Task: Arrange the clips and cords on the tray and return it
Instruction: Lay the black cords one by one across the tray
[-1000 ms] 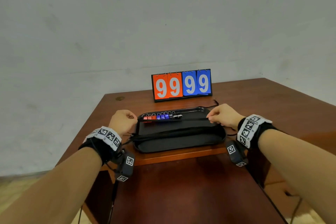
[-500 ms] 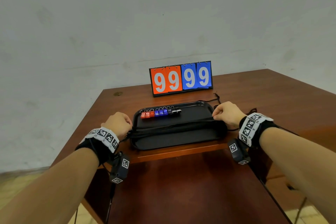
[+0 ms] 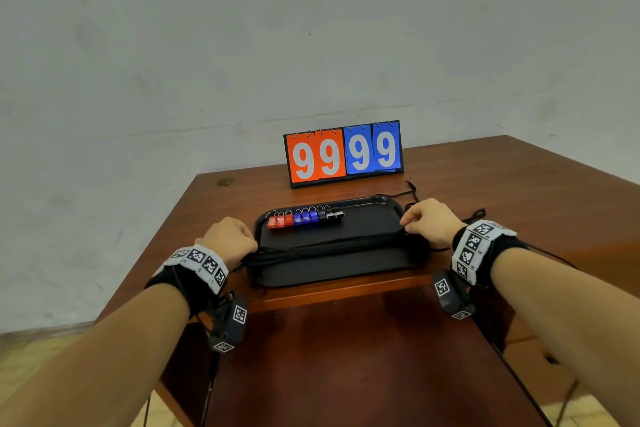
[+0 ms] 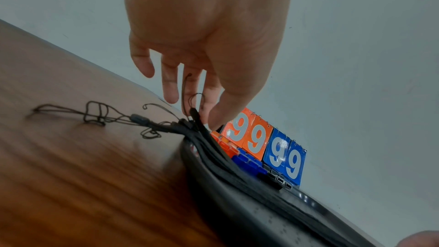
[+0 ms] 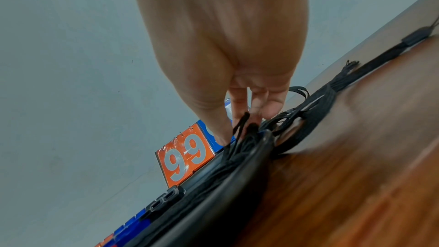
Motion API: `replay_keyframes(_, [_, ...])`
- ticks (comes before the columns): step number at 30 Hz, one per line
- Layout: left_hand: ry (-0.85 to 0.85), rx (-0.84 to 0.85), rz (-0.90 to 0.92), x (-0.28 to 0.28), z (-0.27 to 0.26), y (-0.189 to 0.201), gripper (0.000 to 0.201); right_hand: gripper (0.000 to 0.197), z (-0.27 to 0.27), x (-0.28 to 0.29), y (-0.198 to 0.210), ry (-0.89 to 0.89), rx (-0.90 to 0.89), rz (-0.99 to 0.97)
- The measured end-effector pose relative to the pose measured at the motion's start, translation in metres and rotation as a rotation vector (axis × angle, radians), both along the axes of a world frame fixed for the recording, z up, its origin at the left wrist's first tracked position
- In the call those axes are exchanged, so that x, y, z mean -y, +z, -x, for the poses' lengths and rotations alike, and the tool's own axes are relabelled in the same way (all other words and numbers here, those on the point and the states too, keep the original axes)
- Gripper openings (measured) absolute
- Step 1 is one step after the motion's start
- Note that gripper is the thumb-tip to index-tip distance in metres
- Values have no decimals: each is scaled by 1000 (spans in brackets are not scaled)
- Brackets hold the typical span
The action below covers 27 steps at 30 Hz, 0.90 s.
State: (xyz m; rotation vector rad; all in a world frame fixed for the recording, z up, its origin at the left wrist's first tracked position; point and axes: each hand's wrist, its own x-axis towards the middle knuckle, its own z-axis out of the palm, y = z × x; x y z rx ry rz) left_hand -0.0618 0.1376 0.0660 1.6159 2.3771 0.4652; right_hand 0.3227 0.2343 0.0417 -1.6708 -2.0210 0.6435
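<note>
A black tray [image 3: 332, 274] lies near the table's front edge. A row of red, blue and black clips [image 3: 304, 218] sits along its far side. A bundle of black cords [image 3: 329, 246] stretches across the tray's middle from rim to rim. My left hand [image 3: 251, 246] pinches the bundle's left end at the tray's left rim, and the wrist view shows the thumb and fingers of this left hand [image 4: 202, 117] closed on the cords [image 4: 213, 149]. At the tray's right rim my right hand [image 3: 407, 224] pinches the other end, also seen as the right hand [image 5: 244, 125].
A flip scoreboard [image 3: 343, 152] reading 9999 stands behind the tray. Thin cord tails trail over the wooden table [image 3: 502, 184] left of the tray [image 4: 95, 115] and right of it [image 3: 474, 215]. A wall rises behind the table.
The head view has tilted and pulled back a little. Both hands stay at the tray's two ends holding the cord bundle, the right hand slightly nearer along the rim.
</note>
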Motion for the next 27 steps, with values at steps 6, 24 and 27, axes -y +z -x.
replay_keyframes(6, [-20,-104,-85,-7,-23,10,21,14,-12,2,10,-34,-65,-62])
replay_keyframes(24, [-482,59,-122,-66,-230,20,17,29,-148,4,10,-209,-37,-48])
replay_keyframes(27, [-529,77,-99,-73,-260,17,17,37,-161,0,4,-188,8,-6])
